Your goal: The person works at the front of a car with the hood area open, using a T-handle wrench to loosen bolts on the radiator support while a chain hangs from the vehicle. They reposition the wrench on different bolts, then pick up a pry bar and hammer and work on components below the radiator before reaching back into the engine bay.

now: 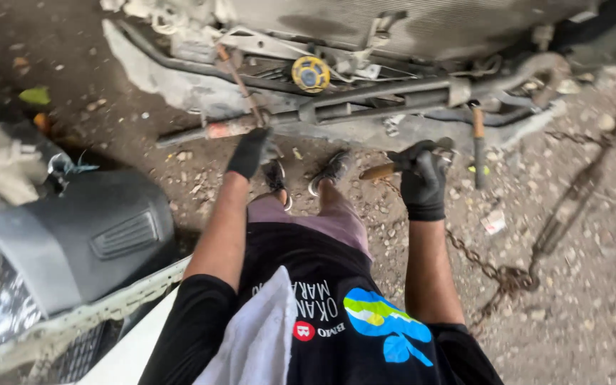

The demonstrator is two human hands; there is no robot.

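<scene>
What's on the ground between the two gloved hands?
In the head view, between the left hand and right hand are the person's two shoes, standing on gravelly dirt.

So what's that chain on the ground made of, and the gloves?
The chain looks like steel gone rusty: brown, dull links lying on the dirt. The gloves look like black knit fabric, maybe rubber-coated: matte and snug on the left hand and the right hand, which grips a wooden-looking tool handle.
</scene>
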